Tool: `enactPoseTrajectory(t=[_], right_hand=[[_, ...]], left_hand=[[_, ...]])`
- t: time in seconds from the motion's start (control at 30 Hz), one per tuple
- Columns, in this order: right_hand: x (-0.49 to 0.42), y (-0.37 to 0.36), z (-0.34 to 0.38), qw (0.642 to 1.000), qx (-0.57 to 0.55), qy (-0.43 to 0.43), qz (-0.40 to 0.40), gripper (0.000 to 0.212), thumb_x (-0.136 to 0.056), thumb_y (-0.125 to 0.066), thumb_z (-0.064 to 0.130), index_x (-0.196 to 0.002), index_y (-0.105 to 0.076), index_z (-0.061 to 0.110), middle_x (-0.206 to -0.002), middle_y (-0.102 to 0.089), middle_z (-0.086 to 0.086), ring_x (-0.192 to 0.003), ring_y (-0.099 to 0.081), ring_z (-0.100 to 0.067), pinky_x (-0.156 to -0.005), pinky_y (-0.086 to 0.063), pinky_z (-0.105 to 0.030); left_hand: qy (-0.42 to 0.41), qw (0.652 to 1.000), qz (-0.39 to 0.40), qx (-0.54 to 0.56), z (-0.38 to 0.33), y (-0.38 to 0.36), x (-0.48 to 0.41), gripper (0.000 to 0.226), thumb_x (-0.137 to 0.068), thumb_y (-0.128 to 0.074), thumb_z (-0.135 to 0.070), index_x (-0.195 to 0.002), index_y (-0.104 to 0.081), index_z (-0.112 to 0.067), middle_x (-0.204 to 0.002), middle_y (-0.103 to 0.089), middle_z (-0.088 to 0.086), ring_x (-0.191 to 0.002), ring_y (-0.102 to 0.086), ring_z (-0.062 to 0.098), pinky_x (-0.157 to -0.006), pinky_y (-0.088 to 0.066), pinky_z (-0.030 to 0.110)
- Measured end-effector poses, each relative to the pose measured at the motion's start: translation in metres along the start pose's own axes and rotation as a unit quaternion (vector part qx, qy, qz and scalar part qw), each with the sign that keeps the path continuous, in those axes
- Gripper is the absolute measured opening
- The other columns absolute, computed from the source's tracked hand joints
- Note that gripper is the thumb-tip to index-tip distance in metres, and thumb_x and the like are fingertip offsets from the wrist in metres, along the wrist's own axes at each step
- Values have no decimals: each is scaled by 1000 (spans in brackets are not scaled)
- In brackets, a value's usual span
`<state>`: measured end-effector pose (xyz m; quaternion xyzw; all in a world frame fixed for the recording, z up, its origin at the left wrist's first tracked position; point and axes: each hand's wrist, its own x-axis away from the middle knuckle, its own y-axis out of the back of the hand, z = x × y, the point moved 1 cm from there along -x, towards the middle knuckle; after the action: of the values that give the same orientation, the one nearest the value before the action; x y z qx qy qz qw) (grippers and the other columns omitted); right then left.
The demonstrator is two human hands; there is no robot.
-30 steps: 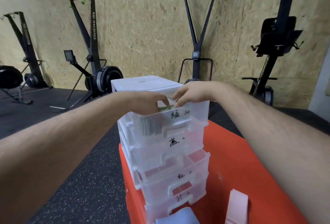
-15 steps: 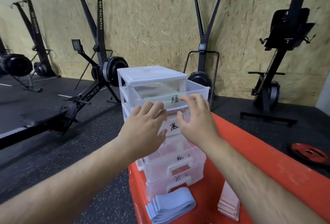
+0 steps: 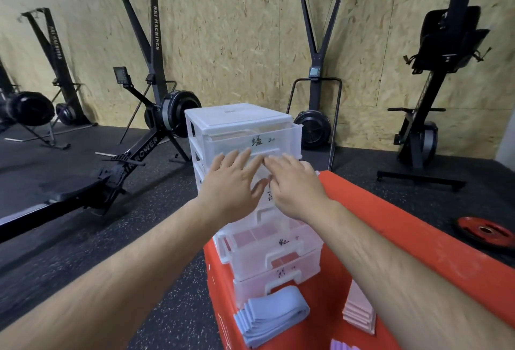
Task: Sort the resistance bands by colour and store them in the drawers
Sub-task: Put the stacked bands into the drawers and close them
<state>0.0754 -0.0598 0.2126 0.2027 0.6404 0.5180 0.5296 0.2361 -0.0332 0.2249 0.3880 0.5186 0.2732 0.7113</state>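
Translucent plastic drawers [image 3: 245,138], cloth bands [image 3: 271,315], rough chipboard wall [image 3: 237,29].

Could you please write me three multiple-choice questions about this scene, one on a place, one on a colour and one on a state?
1. Where does the stack of blue resistance bands lie?
A. On top of the drawer unit
B. On the red platform, in front of the drawer unit
C. In the right hand

2. What colour are the bands stacked just right of the blue ones?
A. Green
B. Pink
C. Yellow

3. How are the left hand and the right hand?
A. Open, with fingers straight, holding nothing
B. Each gripping a band
C. Clenched in fists

Answers: 1 B, the blue stack sits on the red top below the lowest drawer; 2 B, the pink resistance bands lie right of the blue stack; 3 A, both hands are flat at the upper drawer fronts.
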Motion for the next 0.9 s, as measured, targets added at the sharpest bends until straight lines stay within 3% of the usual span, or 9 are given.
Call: enactPoseTrajectory(t=[0.13,0.33,0.53,0.63,0.77,0.9], right_hand=[[46,5,5,998,-5,32,-47,54,-92,-28,27,-141,-51,20,-145,-52,4,-138,-42,-23,-113,-31,-41],[128,-27,3,997,-28,46,-57,45,-89,-42,25,-129,-62,19,-129,-62,3,-122,-55,-22,-98,-44,-41],[173,-103,-15,997,-53,24,51,43,-87,-47,23,-125,-64,18,-123,-63,3,-116,-56,-23,-97,-43,-37],[182,-136,-26,992,-22,-8,121,41,-89,-40,29,-120,-67,22,-121,-64,3,-115,-57,-25,-95,-41,-37],[177,-159,-38,974,-21,-107,198,41,-100,-39,33,-135,-56,20,-132,-59,-7,-120,-54,-33,-100,-41,-43],[164,-176,-35,939,-125,-210,244,42,-99,-49,36,-134,-50,12,-128,-61,-18,-119,-57,-38,-98,-46,-45]], left_hand=[[-31,995,-70,57,-30,3,47,58,-98,-38,-46,-148,-40,-17,-151,-45,0,-142,-38,21,-120,-24,40],[-34,990,-32,133,-68,-37,121,66,-93,-51,-43,-151,-37,-15,-152,-43,-4,-139,-39,16,-117,-27,36],[-26,981,84,170,-85,-111,163,66,-90,-53,-41,-149,-40,-15,-151,-44,-2,-136,-43,20,-114,-30,35],[-24,975,128,179,-86,-143,177,64,-87,-52,-39,-146,-45,-18,-148,-48,-2,-134,-46,21,-112,-31,33],[16,974,134,183,-87,-178,199,52,-92,-50,-49,-137,-54,-22,-144,-51,-6,-130,-48,19,-106,-32,34],[36,975,114,188,-92,-187,203,38,-95,-46,-49,-124,-61,-28,-136,-56,-12,-123,-51,15,-97,-37,35]])
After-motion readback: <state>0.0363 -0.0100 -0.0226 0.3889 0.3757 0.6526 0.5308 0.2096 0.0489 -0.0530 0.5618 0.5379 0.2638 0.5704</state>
